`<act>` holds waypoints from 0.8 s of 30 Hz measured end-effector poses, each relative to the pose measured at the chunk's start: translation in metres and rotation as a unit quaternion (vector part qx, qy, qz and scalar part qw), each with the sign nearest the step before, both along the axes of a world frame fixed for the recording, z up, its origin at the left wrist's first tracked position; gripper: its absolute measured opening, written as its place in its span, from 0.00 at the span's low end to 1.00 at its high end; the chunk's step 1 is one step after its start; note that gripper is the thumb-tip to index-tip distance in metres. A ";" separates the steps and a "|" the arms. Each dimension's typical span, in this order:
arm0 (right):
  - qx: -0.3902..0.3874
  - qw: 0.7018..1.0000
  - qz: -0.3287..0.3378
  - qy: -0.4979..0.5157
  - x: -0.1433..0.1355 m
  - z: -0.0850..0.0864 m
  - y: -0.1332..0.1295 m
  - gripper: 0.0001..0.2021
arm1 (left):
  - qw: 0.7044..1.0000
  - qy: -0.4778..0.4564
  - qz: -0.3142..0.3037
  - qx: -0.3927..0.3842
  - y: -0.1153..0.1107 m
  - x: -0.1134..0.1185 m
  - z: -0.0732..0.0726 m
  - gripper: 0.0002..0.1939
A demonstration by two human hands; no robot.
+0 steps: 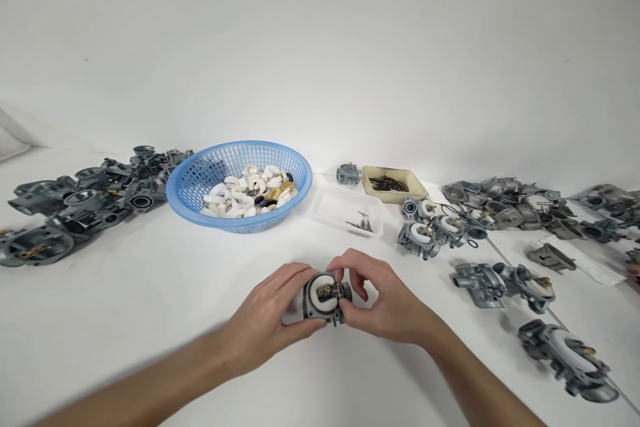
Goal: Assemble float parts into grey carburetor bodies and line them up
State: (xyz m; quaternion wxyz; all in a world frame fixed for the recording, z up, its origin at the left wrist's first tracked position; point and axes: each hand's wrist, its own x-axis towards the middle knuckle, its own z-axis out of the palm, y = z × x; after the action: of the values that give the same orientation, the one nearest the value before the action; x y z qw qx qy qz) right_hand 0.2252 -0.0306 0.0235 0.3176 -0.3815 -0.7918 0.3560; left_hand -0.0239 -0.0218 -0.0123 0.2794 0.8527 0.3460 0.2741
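A grey metal carburetor [309, 305] is held just above or on the white table in front of me, its open bowl side facing up. A white C-shaped float [316, 295] sits in it around two brass jets. My left hand [273, 310] grips the carburetor from the left, thumb at the near edge and fingers at the far edge. At the right side, my right hand [383, 297] touches the body near the float's hinge with thumb and index finger; the other fingers are curled. Whether a small pin is between those fingertips cannot be seen.
A blue basket [175, 197] of floats stands behind, near a white tray [325, 208] with small pins and a cream tray [415, 193] of black rings. Carburetor bodies [87, 203] are heaped at left; more carburetors [567, 357] with floats lie at right.
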 end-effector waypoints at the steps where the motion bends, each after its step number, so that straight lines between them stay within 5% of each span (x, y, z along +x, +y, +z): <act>1: 0.000 1.000 0.000 -0.003 0.000 0.000 0.000 0.29 | 1.000 0.000 -0.001 -0.002 0.000 0.000 0.000 0.26; 24: -0.006 1.000 -0.001 0.005 0.000 0.003 -0.002 0.29 | 1.000 0.001 0.000 0.001 0.000 0.000 0.001 0.26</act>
State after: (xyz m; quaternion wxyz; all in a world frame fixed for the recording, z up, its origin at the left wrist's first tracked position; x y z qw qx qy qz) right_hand 0.2256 -0.0325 0.0266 0.3193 -0.3823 -0.7877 0.3626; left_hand -0.0240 -0.0217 -0.0115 0.2780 0.8535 0.3456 0.2736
